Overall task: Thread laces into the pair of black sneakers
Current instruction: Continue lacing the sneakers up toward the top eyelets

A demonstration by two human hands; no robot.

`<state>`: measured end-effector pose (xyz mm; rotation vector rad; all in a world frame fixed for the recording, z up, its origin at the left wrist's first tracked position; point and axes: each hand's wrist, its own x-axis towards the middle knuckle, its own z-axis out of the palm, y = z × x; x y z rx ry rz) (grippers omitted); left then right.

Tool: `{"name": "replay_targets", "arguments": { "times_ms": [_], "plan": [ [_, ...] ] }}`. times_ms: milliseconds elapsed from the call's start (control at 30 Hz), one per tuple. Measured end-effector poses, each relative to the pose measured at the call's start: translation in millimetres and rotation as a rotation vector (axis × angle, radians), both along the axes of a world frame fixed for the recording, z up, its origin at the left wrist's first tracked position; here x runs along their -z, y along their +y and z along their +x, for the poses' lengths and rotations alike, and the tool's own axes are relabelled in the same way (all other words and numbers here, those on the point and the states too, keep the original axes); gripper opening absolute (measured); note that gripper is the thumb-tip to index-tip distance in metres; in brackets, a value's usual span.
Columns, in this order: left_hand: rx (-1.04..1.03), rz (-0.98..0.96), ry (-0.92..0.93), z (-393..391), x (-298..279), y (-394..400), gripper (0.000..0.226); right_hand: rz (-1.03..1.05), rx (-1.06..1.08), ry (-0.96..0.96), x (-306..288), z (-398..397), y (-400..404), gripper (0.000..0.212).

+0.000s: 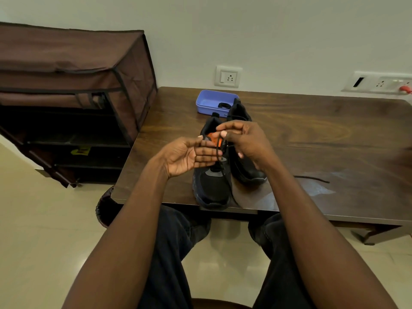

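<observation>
Nearest us, the left sneaker (213,186) sits with its toe just past the table's (334,139) front edge. Our left hand (187,156) lies against its side, fingers straight and relaxed. Our right hand (243,139) pinches the black lace (219,150) above the orange tongue. The right sneaker (243,168) stands just beside, touching. A loose lace (312,178) lies on the bare wood to the right. Behind, a blue tray (211,101) sits near the wall edge.
</observation>
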<state>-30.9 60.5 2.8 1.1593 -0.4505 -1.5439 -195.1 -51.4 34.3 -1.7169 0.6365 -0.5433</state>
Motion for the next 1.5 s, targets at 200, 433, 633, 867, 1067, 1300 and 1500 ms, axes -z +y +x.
{"name": "replay_targets", "arguments": {
  "times_ms": [200,433,633,867,1067,1300,1500],
  "plan": [
    [-0.182,-0.019,-0.051,8,1,2,0.022,-0.092,0.385,0.279,15,-6,-27,0.017],
    [-0.329,0.144,-0.236,17,9,0,0.02,-0.282,0.483,0.817,19,-22,-40,0.016],
    [-0.24,0.218,-0.437,2,7,-9,0.006,-0.548,0.285,0.623,23,-9,-20,0.011],
    [-0.205,0.126,-0.355,-10,3,-20,0.007,-0.219,-0.019,0.352,34,18,-5,0.011],
    [-0.262,0.148,-0.3,-12,2,-20,0.007,-0.197,0.051,0.37,45,22,-10,0.013],
    [-0.325,0.194,-0.444,-10,5,-23,0.008,-0.082,0.045,0.239,48,31,-3,0.008],
    [-0.48,0.238,-0.551,-9,16,-32,0.008,-0.531,0.281,0.369,57,39,-3,0.018]
  ]
}}
